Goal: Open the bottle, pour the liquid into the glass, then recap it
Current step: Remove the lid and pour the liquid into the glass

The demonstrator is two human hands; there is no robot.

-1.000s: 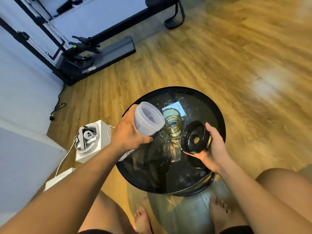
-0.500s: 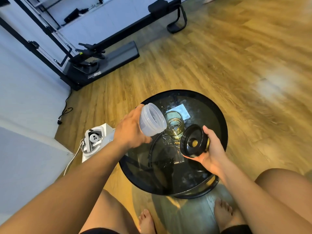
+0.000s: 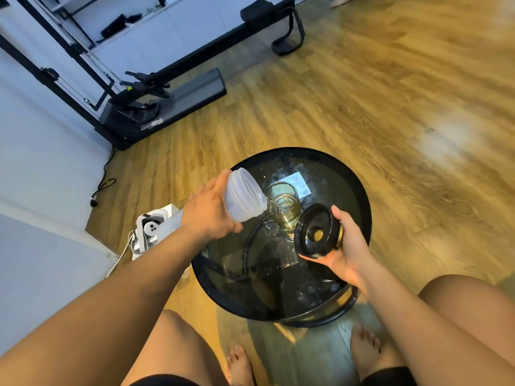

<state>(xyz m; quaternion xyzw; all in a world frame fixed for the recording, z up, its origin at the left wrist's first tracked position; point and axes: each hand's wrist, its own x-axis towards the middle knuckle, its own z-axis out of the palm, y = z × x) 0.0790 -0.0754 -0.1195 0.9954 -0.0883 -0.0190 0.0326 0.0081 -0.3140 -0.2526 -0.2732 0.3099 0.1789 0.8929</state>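
My left hand (image 3: 207, 211) grips a translucent plastic bottle (image 3: 245, 195), tilted with its open mouth down against the rim of a clear glass (image 3: 284, 204). A thin stream of clear liquid runs from the mouth into the glass, which holds pale yellowish liquid and stands near the middle of the round black glass-topped table (image 3: 359, 190). My right hand (image 3: 344, 240) holds the black cap (image 3: 317, 235) just right of the glass, its underside turned toward me.
A white paper square (image 3: 299, 182) lies on the table behind the glass. A white socket box (image 3: 152, 228) with cables sits on the wooden floor left of the table. A black exercise machine (image 3: 156, 98) stands by the far wall. My knees and bare feet are below the table.
My left hand has tipped the bottle further down to the glass rim, and liquid now pours out. The cap in my right hand has stayed about where it was.
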